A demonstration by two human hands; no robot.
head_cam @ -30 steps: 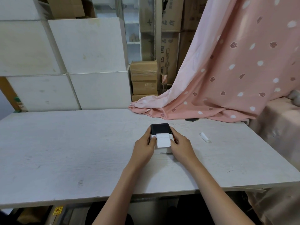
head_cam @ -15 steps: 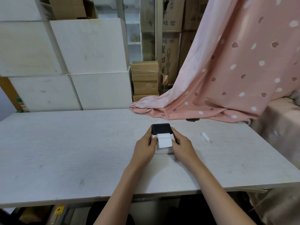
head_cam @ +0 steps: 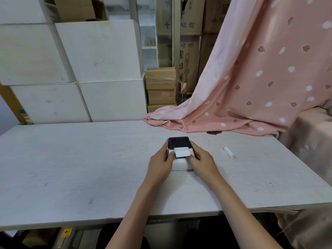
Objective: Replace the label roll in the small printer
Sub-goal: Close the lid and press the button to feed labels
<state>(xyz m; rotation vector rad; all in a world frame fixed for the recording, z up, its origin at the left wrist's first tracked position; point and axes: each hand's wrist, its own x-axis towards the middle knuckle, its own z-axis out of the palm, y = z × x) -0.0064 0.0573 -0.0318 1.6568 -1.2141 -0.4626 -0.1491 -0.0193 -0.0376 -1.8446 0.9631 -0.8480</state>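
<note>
**On the desk: roll swap looks nearly done**

On the desk (head_cam: 71, 168) mid-right sits the printer (head_cam: 179, 155), black lid down, label strip (head_cam: 181, 152) poking out front. Left hand (head_cam: 161, 163) & right hand (head_cam: 202, 163) grip its sides. Prob. only tearing/testing left. White tube (head_cam: 228, 152) lies apart, right.

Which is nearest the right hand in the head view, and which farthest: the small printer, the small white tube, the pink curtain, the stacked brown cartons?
1. Small printer: touching the right hand, held between both hands.
2. Small white tube: lying on the table, to the hand's right.
3. Pink curtain: draped on the table's far edge.
4. Stacked brown cartons: behind the table, left of the curtain.
</note>
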